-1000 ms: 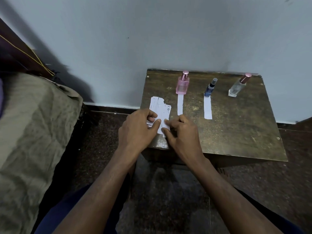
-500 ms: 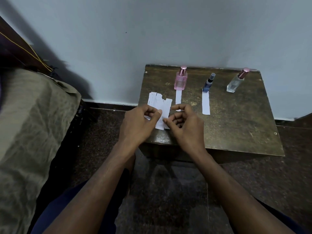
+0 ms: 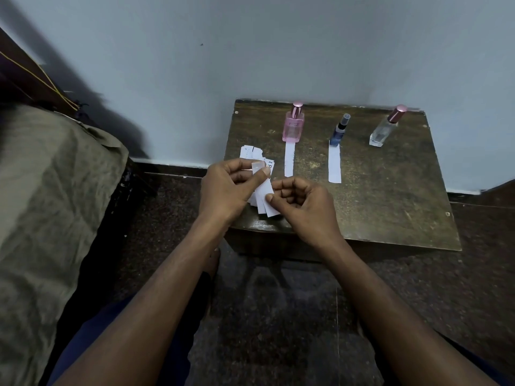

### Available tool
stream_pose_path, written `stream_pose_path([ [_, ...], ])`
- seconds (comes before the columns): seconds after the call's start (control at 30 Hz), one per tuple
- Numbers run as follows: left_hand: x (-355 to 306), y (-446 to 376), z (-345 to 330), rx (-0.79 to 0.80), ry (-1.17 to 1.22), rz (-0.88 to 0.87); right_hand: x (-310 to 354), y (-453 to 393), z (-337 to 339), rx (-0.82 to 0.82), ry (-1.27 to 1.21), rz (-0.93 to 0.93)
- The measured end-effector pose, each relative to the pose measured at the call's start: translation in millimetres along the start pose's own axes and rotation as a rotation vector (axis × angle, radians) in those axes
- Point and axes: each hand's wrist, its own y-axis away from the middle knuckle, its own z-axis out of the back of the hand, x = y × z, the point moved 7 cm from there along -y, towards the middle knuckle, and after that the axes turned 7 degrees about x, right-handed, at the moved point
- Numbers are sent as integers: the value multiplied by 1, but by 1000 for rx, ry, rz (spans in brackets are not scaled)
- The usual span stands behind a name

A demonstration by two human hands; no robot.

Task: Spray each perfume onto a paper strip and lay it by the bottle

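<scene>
Both hands have lifted off the worktop [image 3: 390, 207]: left hand [image 3: 227, 188] and right hand [image 3: 302, 206] each grip a fresh paper strip [image 3: 263, 192] pinched over the loose pile [image 3: 250, 154]. Light, floppy paper; hold an end. Open room lies before the clear bottle [image 3: 386, 128], near the right edge

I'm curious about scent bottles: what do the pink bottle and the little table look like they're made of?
The pink bottle looks like tinted glass or clear plastic: it is see-through, with a shiny metallic-looking rose cap. The table looks like dark wood with a worn, scuffed, slightly glossy finish, showing pale scratches.
</scene>
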Motion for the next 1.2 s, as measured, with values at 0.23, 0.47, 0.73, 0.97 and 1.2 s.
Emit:
stream_pose_path([
  [0.23, -5, 1, 1, -67, -131, -21, -1, -2, 3, -29, 33, -10],
  [0.47, -9, 3, 4, -87, -192, -48, 8, 3, 9, -57, 16, 48],
  [0.73, -10, 6, -13, 110, -77, -36, 6, 0, 6, -36, -198, 34],
  [0.97, -12, 8, -11, 134, -250, -111, 4, -1, 4, -3, -272, 16],
  [1.2, -17, 9, -9, 63, -336, -204, 2, -3, 2, 68, -345, 34],
])
